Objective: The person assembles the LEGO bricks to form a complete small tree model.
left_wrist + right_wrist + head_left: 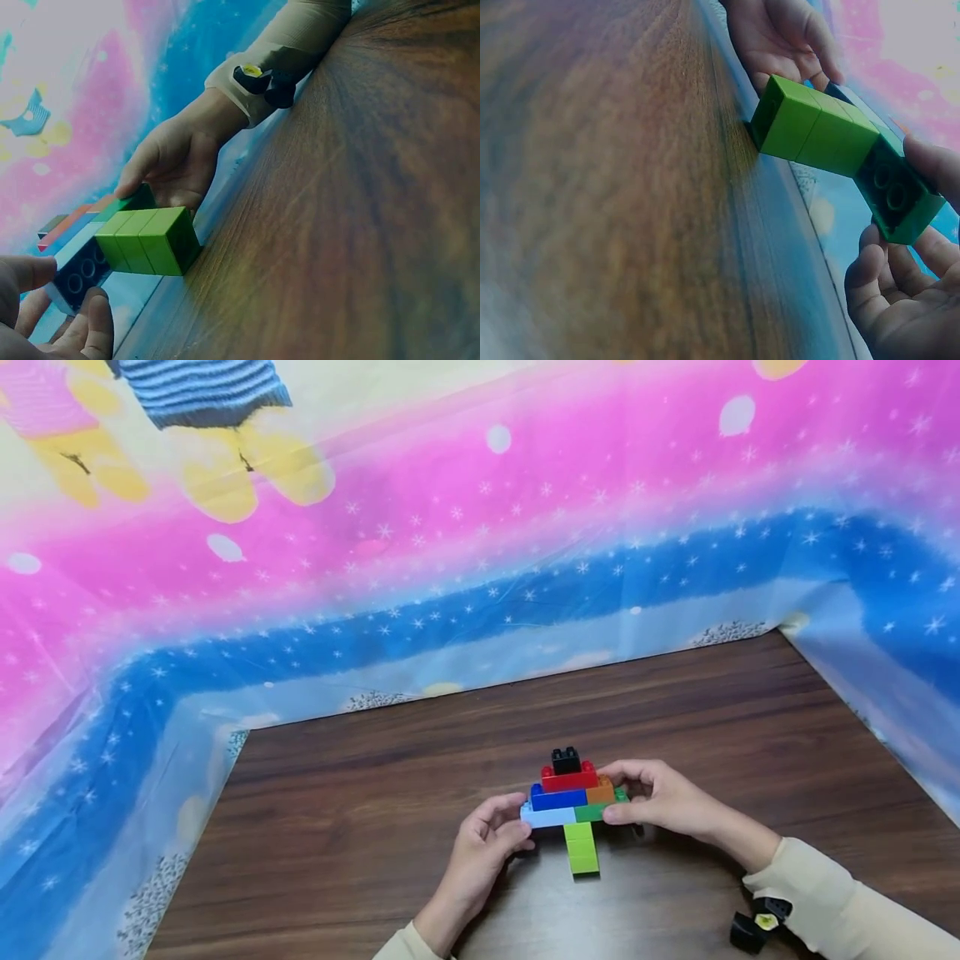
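Note:
A tree-shaped build of toy building bricks [558, 799] stands between both hands. Its trunk is a column of lime-green bricks [582, 850]. Above that comes a row with a light blue brick [547, 817] and a green brick [591, 812], then a blue brick [558, 800] beside an orange one [600, 791], a red brick [568, 779], and a black brick [566, 760] on top. My left hand [491, 839] pinches the light blue end between thumb and fingers. At the other end my right hand [660, 797] grips the green brick. Hollow undersides show in both wrist views.
Under the build lies a dark wood-grain table [360, 827]. A pink and blue printed cloth [450, 543] hangs behind it and along its sides. A black wrist camera [759, 925] is strapped at the right sleeve.

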Available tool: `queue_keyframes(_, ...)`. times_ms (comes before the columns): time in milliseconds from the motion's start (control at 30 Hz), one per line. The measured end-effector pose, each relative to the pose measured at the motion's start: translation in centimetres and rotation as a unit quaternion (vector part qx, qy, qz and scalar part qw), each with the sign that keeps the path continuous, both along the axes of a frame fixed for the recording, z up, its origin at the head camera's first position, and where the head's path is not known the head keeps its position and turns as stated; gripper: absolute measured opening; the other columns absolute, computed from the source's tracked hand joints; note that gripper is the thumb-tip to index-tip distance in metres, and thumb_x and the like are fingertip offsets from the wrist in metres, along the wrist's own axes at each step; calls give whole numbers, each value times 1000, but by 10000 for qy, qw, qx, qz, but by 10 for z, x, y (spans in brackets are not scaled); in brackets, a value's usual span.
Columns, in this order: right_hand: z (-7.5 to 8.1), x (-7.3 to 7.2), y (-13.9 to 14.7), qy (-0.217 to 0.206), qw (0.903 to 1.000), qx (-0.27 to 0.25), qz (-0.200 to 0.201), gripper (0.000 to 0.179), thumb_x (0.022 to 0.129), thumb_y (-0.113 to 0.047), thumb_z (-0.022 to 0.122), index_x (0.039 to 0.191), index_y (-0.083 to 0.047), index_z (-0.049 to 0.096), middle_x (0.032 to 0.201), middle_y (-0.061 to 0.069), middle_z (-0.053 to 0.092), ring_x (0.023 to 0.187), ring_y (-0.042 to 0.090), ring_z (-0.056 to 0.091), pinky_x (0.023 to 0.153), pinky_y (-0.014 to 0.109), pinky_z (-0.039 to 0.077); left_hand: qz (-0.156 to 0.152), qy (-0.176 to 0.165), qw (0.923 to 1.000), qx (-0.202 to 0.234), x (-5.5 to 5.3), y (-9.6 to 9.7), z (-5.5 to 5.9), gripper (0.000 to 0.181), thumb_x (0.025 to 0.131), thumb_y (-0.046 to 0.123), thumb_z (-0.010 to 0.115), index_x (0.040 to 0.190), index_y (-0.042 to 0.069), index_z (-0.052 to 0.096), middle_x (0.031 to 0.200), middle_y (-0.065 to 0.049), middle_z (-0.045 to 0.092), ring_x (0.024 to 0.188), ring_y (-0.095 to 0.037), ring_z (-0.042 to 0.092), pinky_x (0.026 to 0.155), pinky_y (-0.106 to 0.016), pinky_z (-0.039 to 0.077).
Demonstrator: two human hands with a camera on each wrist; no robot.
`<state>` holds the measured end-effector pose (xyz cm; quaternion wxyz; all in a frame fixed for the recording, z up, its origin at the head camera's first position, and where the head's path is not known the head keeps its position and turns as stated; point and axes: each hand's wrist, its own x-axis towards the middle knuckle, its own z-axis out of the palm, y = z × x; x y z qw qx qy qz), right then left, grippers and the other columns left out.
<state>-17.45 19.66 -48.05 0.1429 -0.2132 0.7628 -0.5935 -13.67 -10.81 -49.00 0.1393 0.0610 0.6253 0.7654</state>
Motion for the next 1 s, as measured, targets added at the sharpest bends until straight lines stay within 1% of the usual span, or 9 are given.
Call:
queue_keyframes(67, -1, -1, -1, 10, 10000, 14, -8, 52, 92, -16, 82, 135, 6, 63, 117, 12, 66, 100, 28, 55, 78, 30, 55, 25, 75, 10000, -46, 0, -1, 0, 43, 99, -1, 69, 138, -13, 56, 118, -6, 65, 94, -14, 65, 84, -31, 62)
queue_keyframes(167, -2, -2, -1, 18, 9999, 56, -87, 51, 92, -16, 82, 135, 6, 64, 116, 13, 66, 99, 28, 55, 77, 29, 55, 34, 172, 9998, -54, -1, -1, 0, 41, 100, 0, 69, 137, -13, 57, 119, -8, 66, 95, -15, 66, 84, -30, 62)
queue_keyframes(400, -4, -1, 1, -1, 9994, 265, -231, 56, 92, -18, 82, 138, 7, 62, 129, 20, 63, 100, 28, 56, 79, 29, 55, -7, 76, 9999, -106, 1, -1, 0, 46, 100, -1, 68, 142, -13, 54, 127, -11, 64, 100, -17, 67, 88, -32, 62)
queue_keyframes(500, -6, 0, 1, -5, 9995, 204, -239, 57, 92, -17, 82, 140, 6, 61, 132, 22, 63, 100, 27, 57, 77, 29, 56, 1, 113, 9999, -128, 2, -2, -1, 45, 101, -1, 67, 142, -13, 54, 128, -11, 64, 102, -18, 67, 88, -32, 62)
queue_keyframes(667, -6, 1, 1, -48, 9997, 142, -216, 57, 93, -16, 82, 141, 6, 60, 136, 25, 62, 100, 24, 59, 75, 29, 57, 61, 153, 9995, -256, 0, -4, -1, 41, 101, -2, 65, 139, -13, 57, 128, -15, 65, 101, -18, 66, 87, -31, 62)
queue_keyframes(800, -5, -1, 0, 6, 9997, 130, -202, 56, 93, -15, 82, 140, 6, 61, 138, 25, 61, 103, 24, 61, 80, 28, 57, 132, 142, 9994, -290, -1, -4, 0, 40, 100, -4, 65, 137, -15, 57, 127, -17, 65, 101, -18, 66, 86, -30, 62)
queue_keyframes(900, -6, -2, 0, 41, 9999, 50, -160, 55, 93, -14, 81, 141, 5, 61, 139, 25, 61, 106, 22, 62, 84, 28, 58, 192, 118, 9993, -304, -2, -3, 0, 38, 100, -4, 65, 136, -14, 58, 124, -14, 66, 101, -20, 66, 86, -30, 62)
queue_keyframes(1000, -7, -3, 1, 51, 9999, -16, -100, 55, 94, -14, 80, 142, 5, 60, 139, 26, 61, 107, 20, 64, 85, 28, 58, 246, 73, 9991, -330, -2, -3, -1, 38, 100, -3, 66, 136, -13, 59, 120, -12, 67, 102, -21, 69, 85, -30, 62)
